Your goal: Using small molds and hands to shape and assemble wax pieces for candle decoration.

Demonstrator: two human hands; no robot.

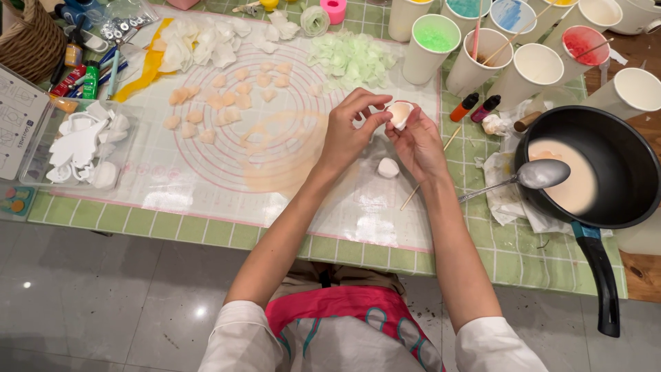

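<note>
- A flat white printed card [17,120] is lying at the tabletop's far left edge.
- Small red and green labelled tubes [81,77] are lying beside a wicker basket [27,38].
- Two small dye bottles [475,107], orange and pink with black caps, are lying near the white cups [482,55].

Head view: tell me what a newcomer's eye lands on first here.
At the centre, the left hand and right hand pinch a small pale petal-shaped piece above the clear mat. To the right sits a black pan of cream liquid with a metal spoon. Paper cups with coloured contents line the top right.

Glossy grey tiled floor [89,310] with lamp glints, table under green checked cloth [523,258], bare wood at right edge
</note>
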